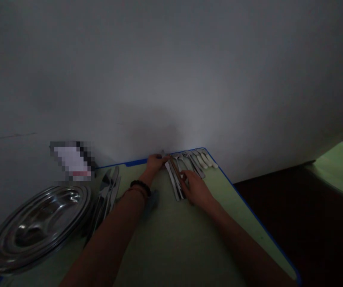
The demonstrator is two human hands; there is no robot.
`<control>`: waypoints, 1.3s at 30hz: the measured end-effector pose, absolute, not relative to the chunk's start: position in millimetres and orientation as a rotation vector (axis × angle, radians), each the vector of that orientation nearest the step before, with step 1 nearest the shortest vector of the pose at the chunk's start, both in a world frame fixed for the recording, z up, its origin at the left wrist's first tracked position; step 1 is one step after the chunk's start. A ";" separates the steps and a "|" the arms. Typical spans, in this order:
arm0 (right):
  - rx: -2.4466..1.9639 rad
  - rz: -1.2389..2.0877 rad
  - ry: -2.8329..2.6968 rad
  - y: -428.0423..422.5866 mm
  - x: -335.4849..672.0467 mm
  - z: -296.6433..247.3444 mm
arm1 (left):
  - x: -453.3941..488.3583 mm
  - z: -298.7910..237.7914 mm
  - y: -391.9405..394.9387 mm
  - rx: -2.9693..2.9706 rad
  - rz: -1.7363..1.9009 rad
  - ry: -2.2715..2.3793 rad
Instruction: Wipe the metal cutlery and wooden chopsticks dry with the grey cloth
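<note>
My left hand [156,164] is at the far edge of the table, its fingers pressed together at the upper ends of some cutlery; what they pinch is hard to see. Closed on a thin brown stick-like utensil, perhaps chopsticks [175,168], my right hand [194,186] rests lower and to the right. Beneath the brown utensil lie flat metal table knives [173,184], side by side. To their right come forks [194,164] and several spoons with white handles [207,160], lined up in a row.
Stacked oval metal trays [84,199] stand at the left. Beside them lies a group of metal serving utensils [108,187]. A blurred-out device [71,159] leans on the wall. The pale green table [174,247] has a blue edge; another green surface [339,171] is at right.
</note>
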State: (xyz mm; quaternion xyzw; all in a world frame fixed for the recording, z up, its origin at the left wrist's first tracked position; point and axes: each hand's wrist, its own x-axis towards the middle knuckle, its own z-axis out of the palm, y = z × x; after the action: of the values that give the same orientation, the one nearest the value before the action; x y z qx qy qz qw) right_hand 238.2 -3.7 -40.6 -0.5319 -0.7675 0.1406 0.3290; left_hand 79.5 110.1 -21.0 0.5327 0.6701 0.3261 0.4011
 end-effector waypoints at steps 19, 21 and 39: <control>-1.512 0.380 -2.037 -3.5 239.0 -45.9 | 53.1 -47.6 86.8 2.489 0.212 1.687; -1.522 0.365 -2.043 -3.9 238.3 -46.1 | 55.1 -50.6 84.9 2.511 0.187 1.664; -1.305 0.313 -2.138 -26.3 201.7 -43.0 | -34.0 -10.8 -5.7 2.573 0.153 1.987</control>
State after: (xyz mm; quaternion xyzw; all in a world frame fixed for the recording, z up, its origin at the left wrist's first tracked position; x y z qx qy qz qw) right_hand 201.7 -26.3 -43.0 -0.4925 -0.8070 0.1181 0.3038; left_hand -34.0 -5.7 -10.8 0.7893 0.6096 0.0470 -0.0564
